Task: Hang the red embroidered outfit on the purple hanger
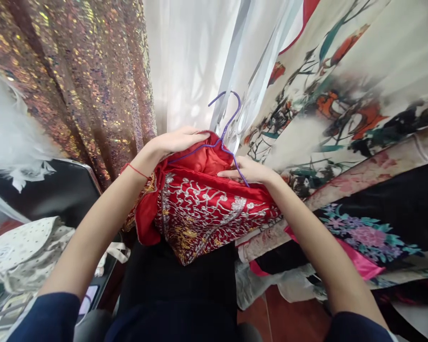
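Purple hanger [222, 140] stands at frame centre between left grip [178, 140] and right grip [250, 170], crossing the latter's fingers, both clamped on red garment [207, 202].

We see a red satiny garment with silver-gold embroidery [214, 204], left hand [185, 139] over its far edge, right hand [248, 170] at its opening, thin purple hanger [231, 118] crossing the right fingers.

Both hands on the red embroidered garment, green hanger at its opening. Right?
Colour's wrong: the head view shows a purple hanger, not green. The rest holds: left hand and right hand on the red embroidered garment, hanger at its opening.
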A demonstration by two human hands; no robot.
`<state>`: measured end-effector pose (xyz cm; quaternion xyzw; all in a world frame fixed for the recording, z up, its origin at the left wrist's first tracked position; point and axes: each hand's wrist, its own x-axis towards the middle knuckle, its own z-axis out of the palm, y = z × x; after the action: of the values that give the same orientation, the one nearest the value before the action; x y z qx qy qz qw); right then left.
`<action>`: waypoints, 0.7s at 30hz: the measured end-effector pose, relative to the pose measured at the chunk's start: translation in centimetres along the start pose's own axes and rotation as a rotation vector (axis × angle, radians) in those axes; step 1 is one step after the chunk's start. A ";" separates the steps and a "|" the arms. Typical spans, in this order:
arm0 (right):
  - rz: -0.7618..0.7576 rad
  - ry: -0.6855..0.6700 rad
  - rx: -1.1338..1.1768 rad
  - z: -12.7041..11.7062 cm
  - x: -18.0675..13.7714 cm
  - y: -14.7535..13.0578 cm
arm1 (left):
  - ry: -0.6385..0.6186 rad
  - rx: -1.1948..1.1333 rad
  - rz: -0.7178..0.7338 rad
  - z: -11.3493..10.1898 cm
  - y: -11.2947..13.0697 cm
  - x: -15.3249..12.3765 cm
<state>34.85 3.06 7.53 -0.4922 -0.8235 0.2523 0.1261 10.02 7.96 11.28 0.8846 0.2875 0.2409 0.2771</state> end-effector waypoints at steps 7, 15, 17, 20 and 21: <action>-0.045 0.057 0.098 -0.4 -4.4 3.3 | 0.246 0.360 -0.001 -0.2 -2.4 -5.4; 0.007 0.410 0.447 2.2 -7.3 4.9 | 0.922 0.365 -0.280 7.1 -6.9 -14.5; 0.025 0.421 0.530 2.5 -7.0 5.3 | 0.905 0.368 -0.334 9.8 -7.7 -15.5; 0.060 0.369 0.631 2.3 -6.9 6.0 | 0.857 0.390 -0.480 11.3 -8.9 -16.2; 0.070 0.353 0.651 2.1 -6.9 6.2 | 0.867 0.379 -0.547 10.8 -9.3 -16.3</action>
<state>41.85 -1.17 2.68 -0.4900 -0.6483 0.4165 0.4076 1.15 -0.01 -6.83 0.6315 0.6333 0.4469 0.0215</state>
